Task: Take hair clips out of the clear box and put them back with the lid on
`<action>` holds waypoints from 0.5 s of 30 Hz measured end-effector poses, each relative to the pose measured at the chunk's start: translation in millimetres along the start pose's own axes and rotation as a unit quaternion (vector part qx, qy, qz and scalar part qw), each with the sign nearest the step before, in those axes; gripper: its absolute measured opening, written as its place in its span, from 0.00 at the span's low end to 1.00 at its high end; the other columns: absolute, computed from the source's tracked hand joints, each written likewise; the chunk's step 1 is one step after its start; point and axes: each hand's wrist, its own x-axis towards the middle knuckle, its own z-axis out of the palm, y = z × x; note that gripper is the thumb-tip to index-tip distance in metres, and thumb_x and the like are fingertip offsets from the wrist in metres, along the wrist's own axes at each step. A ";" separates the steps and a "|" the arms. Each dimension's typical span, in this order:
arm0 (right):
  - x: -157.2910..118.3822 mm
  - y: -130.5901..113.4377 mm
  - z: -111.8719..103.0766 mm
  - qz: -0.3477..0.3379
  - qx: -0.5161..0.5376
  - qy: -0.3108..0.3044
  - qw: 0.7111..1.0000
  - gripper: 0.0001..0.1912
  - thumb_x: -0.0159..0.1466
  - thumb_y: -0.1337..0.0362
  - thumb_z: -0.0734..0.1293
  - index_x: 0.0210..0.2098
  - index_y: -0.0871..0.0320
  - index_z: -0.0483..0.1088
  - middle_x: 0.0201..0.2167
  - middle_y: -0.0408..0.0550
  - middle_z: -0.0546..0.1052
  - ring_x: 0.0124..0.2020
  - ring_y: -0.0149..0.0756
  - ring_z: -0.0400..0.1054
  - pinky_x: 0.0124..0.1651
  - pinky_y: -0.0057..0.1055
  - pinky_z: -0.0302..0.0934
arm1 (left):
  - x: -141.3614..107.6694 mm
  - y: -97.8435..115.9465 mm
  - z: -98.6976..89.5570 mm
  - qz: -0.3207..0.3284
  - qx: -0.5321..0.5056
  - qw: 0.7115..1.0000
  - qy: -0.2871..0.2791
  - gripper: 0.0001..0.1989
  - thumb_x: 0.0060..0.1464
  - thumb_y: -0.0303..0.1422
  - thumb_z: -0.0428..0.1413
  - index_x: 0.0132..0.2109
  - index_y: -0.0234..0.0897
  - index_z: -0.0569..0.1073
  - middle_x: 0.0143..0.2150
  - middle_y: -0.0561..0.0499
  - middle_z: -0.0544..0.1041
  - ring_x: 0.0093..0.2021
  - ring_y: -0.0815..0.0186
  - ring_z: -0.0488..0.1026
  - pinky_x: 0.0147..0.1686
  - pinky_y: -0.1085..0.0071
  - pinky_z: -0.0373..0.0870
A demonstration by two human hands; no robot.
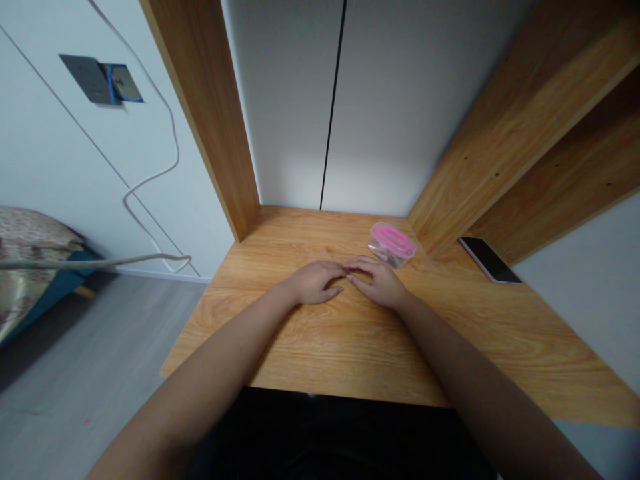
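My left hand [317, 281] rests on the wooden desk [330, 347], its thumb a little apart and its other fingers close together. Nothing shows in it. Its fingertips meet those of my right hand [377, 281], whose fingers are bent with the thumb near the index finger. Whether anything small lies between the fingertips is too small to tell. Just behind my right hand stands a clear plastic box [393, 245] with a pink lid and small items inside, too blurred to name.
A phone [490, 260] lies at the right, beside the wooden upright. Wooden side panels [210, 100] rise from the desk. At the left, a white cable [175, 133] hangs near an open wall socket [125, 83], and a bed with patterned cloth [35, 233] stands beyond.
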 end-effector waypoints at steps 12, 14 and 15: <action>1.4 -0.4 -13.0 0.005 -0.172 0.290 0.942 0.17 0.61 0.70 0.67 0.48 0.50 0.77 0.48 0.49 0.78 0.53 0.47 0.71 0.60 0.52 0.62 | 0.2 1.5 -0.7 -0.009 0.021 1.000 -0.007 0.20 0.63 0.34 0.53 0.59 0.34 0.71 0.59 0.39 0.77 0.62 0.54 0.73 0.63 0.55 0.68; 1.0 -1.2 -15.3 0.045 -0.216 0.322 0.921 0.18 0.61 0.70 0.66 0.49 0.49 0.76 0.52 0.49 0.77 0.58 0.49 0.68 0.63 0.55 0.57 | 0.1 1.5 -1.2 -0.008 0.018 1.000 -0.005 0.20 0.63 0.35 0.53 0.59 0.34 0.71 0.59 0.39 0.77 0.62 0.53 0.73 0.63 0.54 0.68; 0.9 -1.7 -16.3 0.069 -0.237 0.331 0.911 0.19 0.61 0.69 0.66 0.50 0.49 0.76 0.53 0.50 0.75 0.60 0.50 0.65 0.64 0.57 0.54 | 0.0 1.5 -1.3 -0.008 0.017 1.000 -0.004 0.20 0.63 0.35 0.53 0.59 0.34 0.72 0.59 0.39 0.77 0.62 0.53 0.73 0.63 0.54 0.68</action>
